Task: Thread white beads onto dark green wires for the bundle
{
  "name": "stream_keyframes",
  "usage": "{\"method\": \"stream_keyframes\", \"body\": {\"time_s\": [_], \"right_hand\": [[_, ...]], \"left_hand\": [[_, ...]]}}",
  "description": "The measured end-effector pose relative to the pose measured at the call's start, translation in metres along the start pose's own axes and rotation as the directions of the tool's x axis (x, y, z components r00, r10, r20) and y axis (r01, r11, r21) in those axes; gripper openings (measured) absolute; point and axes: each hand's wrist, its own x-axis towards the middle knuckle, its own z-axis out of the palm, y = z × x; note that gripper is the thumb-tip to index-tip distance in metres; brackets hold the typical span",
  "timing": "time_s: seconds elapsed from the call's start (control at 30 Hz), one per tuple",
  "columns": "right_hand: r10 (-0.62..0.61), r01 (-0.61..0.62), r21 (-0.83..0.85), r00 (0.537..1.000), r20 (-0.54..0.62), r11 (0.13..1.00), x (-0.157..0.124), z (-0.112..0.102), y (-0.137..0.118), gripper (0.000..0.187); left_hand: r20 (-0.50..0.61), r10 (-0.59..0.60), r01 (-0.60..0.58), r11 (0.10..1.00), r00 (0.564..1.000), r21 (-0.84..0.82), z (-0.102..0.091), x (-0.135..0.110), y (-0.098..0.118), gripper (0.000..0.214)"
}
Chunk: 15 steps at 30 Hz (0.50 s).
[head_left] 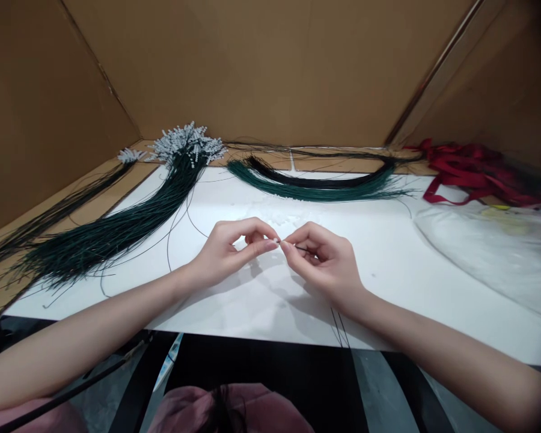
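Note:
My left hand [228, 249] pinches a small white bead [276, 240] between thumb and forefinger, above the white board. Fingertip to fingertip with it, my right hand [329, 261] is closed on a thin dark wire [301, 248], whose tip meets the bead. Whether the wire passes through the bead is too small to tell. Dark wire ends hang below my right wrist at the board's front edge. Just beyond the fingertips lies a loose scatter of small white beads [291, 213].
A thick bundle of dark green wires [130, 222] with white beaded tips [187, 144] lies left, beside a smaller bundle [67, 204]. Behind my hands lies a curved bundle of bare wires [315, 187]. Red ribbon [469, 168] and a clear plastic bag [491, 246] are right. Cardboard walls [270, 72] enclose the board [397, 282].

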Motion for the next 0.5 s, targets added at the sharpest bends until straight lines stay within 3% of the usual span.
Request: {"method": "stream_keyframes", "body": {"time_s": [0.5], "right_hand": [[-0.016, 0.017, -0.025, 1.000, 0.017, 1.000, -0.0009, 0.0002, 0.0025, 0.013]], "left_hand": [[-0.012, 0.087, -0.085, 0.990, 0.996, 0.116, 0.0012, -0.0005, 0.0031, 0.012]]}}
